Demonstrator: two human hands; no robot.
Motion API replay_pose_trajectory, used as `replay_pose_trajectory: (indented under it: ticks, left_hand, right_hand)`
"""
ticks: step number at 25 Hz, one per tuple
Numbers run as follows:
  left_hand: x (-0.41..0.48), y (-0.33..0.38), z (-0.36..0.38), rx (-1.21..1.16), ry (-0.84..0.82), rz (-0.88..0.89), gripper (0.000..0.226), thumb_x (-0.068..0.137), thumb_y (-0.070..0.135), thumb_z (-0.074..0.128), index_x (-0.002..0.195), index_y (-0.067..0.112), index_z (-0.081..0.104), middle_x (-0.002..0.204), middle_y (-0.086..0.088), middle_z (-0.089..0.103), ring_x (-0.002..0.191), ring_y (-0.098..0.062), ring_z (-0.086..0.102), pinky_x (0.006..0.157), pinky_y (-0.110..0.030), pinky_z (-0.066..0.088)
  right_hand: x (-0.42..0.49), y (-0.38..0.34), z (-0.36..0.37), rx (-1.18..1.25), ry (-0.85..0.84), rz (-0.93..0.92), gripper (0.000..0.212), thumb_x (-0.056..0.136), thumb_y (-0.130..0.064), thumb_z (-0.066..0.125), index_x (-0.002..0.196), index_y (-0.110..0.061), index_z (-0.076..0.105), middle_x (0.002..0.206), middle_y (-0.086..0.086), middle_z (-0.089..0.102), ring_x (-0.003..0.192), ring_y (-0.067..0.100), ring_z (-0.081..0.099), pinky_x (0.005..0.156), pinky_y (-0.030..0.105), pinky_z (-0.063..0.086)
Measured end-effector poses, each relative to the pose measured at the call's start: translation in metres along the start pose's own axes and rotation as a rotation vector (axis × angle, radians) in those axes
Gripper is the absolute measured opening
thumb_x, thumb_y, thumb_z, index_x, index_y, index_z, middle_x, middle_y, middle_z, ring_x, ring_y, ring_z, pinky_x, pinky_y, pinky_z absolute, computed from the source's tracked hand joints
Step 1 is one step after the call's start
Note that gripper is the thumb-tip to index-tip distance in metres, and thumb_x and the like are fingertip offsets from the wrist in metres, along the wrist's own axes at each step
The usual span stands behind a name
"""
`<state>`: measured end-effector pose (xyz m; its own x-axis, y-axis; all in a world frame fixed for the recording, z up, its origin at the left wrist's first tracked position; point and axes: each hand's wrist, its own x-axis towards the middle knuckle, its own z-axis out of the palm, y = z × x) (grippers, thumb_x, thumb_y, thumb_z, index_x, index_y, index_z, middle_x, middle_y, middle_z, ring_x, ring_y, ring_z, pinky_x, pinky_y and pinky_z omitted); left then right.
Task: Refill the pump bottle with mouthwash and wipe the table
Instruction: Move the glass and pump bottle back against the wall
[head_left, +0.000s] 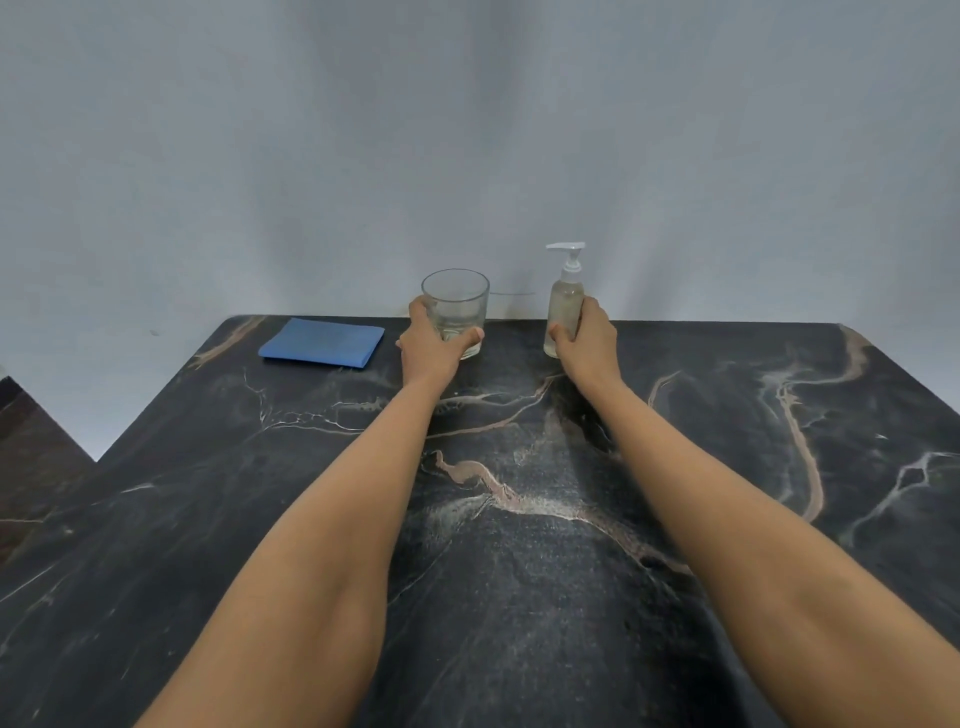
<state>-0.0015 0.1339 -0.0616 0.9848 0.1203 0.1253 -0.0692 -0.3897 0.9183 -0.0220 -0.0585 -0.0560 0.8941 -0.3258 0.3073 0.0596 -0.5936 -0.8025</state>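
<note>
From the head view, the person reaches both bare arms straight out across the dark marble-patterned table (519, 597) towards its far edge, where the task's things stand in a row against a pale grey backdrop. The left hand (431, 345) wraps the lower part of a short clear drinking glass (456, 306), thumb on the near right side and fingers (417, 310) curled round the left wall, so it is closed on the glass, which stands upright on the table. The glass seems to hold a little clear liquid at the bottom, presumably the mouthwash, though how much is hard to tell. The right hand (587, 338) is clasped round the body of a slim clear plastic pump bottle with a white pump head (565, 304), also upright on the table, just right of the glass and apart from it. Its pump is on, so unscrewing likely comes before any pouring. Holding both at once suggests the person means to draw them nearer, where pouring is steadier. A folded blue cloth (322, 343) lies flat to the left of the glass, untouched, probably kept aside for the wiping.
</note>
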Motion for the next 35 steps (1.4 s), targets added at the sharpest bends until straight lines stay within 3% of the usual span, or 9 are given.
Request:
replay_pose_trajectory:
  ticks: [4, 8, 13, 17, 22, 25, 27, 32, 35]
  left_hand:
    - [-0.005, 0.014, -0.001, 0.03, -0.039, -0.069, 0.117, 0.074, 0.032, 0.083, 0.155, 0.011, 0.001, 0.16, -0.015, 0.018, 0.147, -0.035, 0.018, 0.119, -0.047, 0.019]
    - [-0.057, 0.035, -0.004, 0.009, 0.013, -0.048, 0.118, 0.08, 0.036, 0.078, 0.153, 0.005, -0.009, 0.162, -0.017, -0.003, 0.149, -0.031, 0.006, 0.118, -0.038, 0.013]
    - [-0.15, 0.038, -0.013, -0.017, 0.043, -0.004, 0.094, 0.089, 0.036, 0.066, 0.154, 0.004, 0.006, 0.157, -0.017, 0.02, 0.143, -0.028, 0.029, 0.115, -0.04, 0.03]
    - [-0.23, 0.045, -0.026, 0.002, -0.012, 0.091, 0.054, 0.093, 0.03, 0.062, 0.139, 0.009, 0.043, 0.137, -0.008, 0.05, 0.124, -0.02, 0.05, 0.104, -0.033, 0.042]
    - [-0.32, 0.043, -0.033, 0.038, -0.078, 0.172, 0.019, 0.095, 0.026, 0.058, 0.108, 0.013, 0.063, 0.107, 0.001, 0.062, 0.107, -0.017, 0.058, 0.091, -0.026, 0.044]
    - [-0.365, 0.044, -0.032, 0.109, -0.113, 0.208, 0.021, 0.096, 0.029, 0.056, 0.108, 0.014, 0.064, 0.108, 0.001, 0.062, 0.106, -0.014, 0.058, 0.088, -0.025, 0.043]
    - [-0.386, 0.043, -0.031, 0.133, -0.123, 0.22, 0.022, 0.096, 0.03, 0.055, 0.11, 0.014, 0.064, 0.111, -0.001, 0.062, 0.106, -0.014, 0.057, 0.087, -0.025, 0.043]
    - [-0.415, 0.039, -0.03, 0.15, -0.115, 0.215, 0.022, 0.096, 0.029, 0.056, 0.111, 0.014, 0.062, 0.113, -0.002, 0.062, 0.107, -0.016, 0.058, 0.089, -0.028, 0.045]
    - [-0.418, 0.04, -0.028, 0.157, -0.111, 0.211, 0.023, 0.096, 0.028, 0.056, 0.112, 0.013, 0.062, 0.114, -0.002, 0.061, 0.107, -0.016, 0.057, 0.087, -0.027, 0.044]
  right_hand:
    - [-0.01, 0.003, -0.001, 0.0, -0.064, 0.051, 0.054, 0.089, -0.014, 0.06, 0.136, -0.002, 0.037, 0.132, 0.017, 0.049, 0.122, 0.03, 0.047, 0.096, 0.036, 0.042]
    - [-0.045, -0.006, -0.015, 0.019, 0.016, 0.121, 0.066, 0.09, -0.009, 0.057, 0.146, -0.003, 0.023, 0.145, 0.017, 0.035, 0.134, 0.028, 0.036, 0.11, 0.034, 0.031]
    - [-0.134, -0.032, -0.048, 0.102, 0.045, 0.101, 0.056, 0.089, -0.005, 0.054, 0.14, -0.009, 0.031, 0.136, 0.011, 0.04, 0.121, 0.021, 0.046, 0.106, 0.033, 0.039]
    - [-0.214, -0.044, -0.088, 0.086, -0.002, 0.011, 0.043, 0.088, -0.005, 0.055, 0.129, -0.007, 0.043, 0.129, 0.01, 0.044, 0.117, 0.02, 0.048, 0.104, 0.038, 0.043]
    - [-0.299, -0.042, -0.143, 0.017, 0.028, -0.114, 0.035, 0.085, -0.002, 0.057, 0.12, -0.007, 0.053, 0.12, 0.008, 0.047, 0.107, 0.017, 0.051, 0.087, 0.008, 0.04]
    - [-0.34, -0.031, -0.174, -0.011, 0.132, -0.145, 0.033, 0.084, -0.005, 0.06, 0.116, -0.009, 0.054, 0.114, 0.005, 0.051, 0.104, 0.02, 0.054, 0.091, 0.034, 0.048]
    - [-0.364, -0.025, -0.189, 0.012, 0.227, -0.136, 0.035, 0.083, -0.007, 0.062, 0.116, -0.008, 0.051, 0.111, 0.005, 0.051, 0.097, 0.018, 0.053, 0.088, 0.038, 0.05]
    - [-0.387, -0.009, -0.222, -0.066, 0.546, 0.018, 0.068, 0.075, -0.019, 0.074, 0.129, -0.002, 0.037, 0.128, 0.017, 0.037, 0.117, 0.031, 0.041, 0.1, 0.042, 0.041]
    - [-0.369, -0.004, -0.237, -0.129, 0.504, 0.202, 0.096, 0.067, -0.03, 0.082, 0.141, -0.001, 0.027, 0.142, 0.021, 0.031, 0.129, 0.034, 0.033, 0.108, 0.046, 0.03]
